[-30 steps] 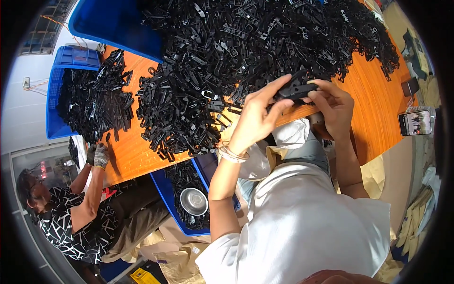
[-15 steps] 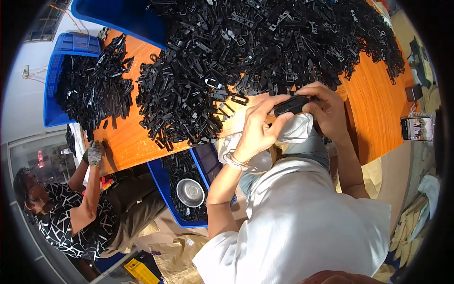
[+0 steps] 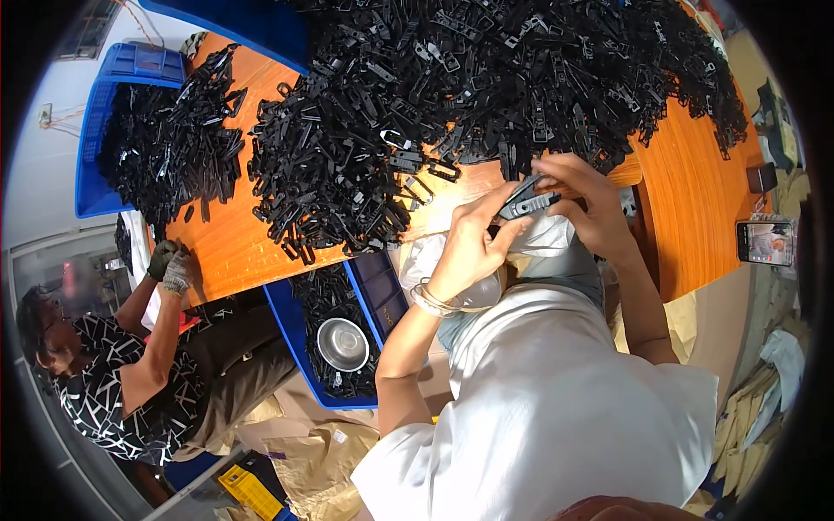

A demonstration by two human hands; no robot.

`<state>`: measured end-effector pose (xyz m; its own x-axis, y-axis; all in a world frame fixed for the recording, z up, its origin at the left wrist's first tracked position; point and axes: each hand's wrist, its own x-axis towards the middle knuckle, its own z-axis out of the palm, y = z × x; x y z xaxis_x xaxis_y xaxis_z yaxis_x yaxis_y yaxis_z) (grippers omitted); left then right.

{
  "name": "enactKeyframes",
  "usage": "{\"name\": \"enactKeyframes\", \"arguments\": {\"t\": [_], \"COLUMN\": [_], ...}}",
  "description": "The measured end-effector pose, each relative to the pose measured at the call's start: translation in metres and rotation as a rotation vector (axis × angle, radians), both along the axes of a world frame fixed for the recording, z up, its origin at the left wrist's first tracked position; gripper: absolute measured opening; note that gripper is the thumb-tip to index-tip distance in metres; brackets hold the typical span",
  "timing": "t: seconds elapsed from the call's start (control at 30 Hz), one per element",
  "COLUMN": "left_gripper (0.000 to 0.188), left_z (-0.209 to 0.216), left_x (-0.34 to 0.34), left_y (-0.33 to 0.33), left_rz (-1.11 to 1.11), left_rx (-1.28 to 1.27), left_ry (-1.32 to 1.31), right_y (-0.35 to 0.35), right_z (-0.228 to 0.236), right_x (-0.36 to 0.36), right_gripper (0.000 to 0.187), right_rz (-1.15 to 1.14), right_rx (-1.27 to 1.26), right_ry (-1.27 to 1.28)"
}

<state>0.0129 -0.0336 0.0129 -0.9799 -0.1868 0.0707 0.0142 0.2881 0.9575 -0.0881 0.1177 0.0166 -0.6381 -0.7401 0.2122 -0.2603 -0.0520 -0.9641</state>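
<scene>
Between my two hands, above my lap, is a long black plastic part [image 3: 532,205] with a ribbed, greyish face and a thin curved strip along its far side. My left hand [image 3: 473,234] pinches its left end between thumb and fingers. At its other end my right hand [image 3: 592,207] grips it, fingertips over the top edge and thumb below. Whether the strip is a separate piece I cannot tell. Just beyond my fingers spreads a big heap of similar black plastic parts [image 3: 486,87] on the orange wooden table [image 3: 221,252]. A crumpled whitish bag [image 3: 549,236] lies under the held part.
At left, a co-worker's gloved hands [image 3: 169,265] are at the table edge. A blue crate [image 3: 91,178] spills black parts there. Below the edge, another blue crate [image 3: 291,347] holds parts and a metal bowl [image 3: 342,345]. A phone [image 3: 765,242] stands beyond the table's right end.
The part between my hands has turned, from a dark solid side to its ribbed face with the strip visible. The co-worker's two gloved hands now show close together. The view has shifted slightly.
</scene>
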Motion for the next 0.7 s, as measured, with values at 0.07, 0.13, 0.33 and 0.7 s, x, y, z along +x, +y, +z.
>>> {"name": "enactKeyframes", "arguments": {"t": [0.07, 0.13, 0.33, 0.7], "left_gripper": [0.036, 0.037, 0.032, 0.014], "left_z": [0.001, 0.002, -0.02, -0.043], "left_x": [-0.001, 0.0, 0.017, -0.007], "left_y": [-0.001, -0.001, -0.004, -0.061], "left_rz": [-0.027, -0.051, -0.116, 0.189], "left_rx": [-0.078, -0.158, 0.099, -1.093], "left_ry": [0.029, 0.056, -0.025, -0.001], "right_y": [0.0, 0.0, 0.004, 0.013], "right_z": [-0.007, -0.006, -0.013, -0.044], "right_x": [0.001, 0.001, -0.003, 0.03], "right_gripper": [0.036, 0.031, 0.024, 0.016], "right_rz": [-0.074, -0.074, 0.077, -0.011], "right_rx": [0.009, 0.007, 0.046, 0.198], "right_ry": [0.118, 0.062, -0.11, 0.323]}}
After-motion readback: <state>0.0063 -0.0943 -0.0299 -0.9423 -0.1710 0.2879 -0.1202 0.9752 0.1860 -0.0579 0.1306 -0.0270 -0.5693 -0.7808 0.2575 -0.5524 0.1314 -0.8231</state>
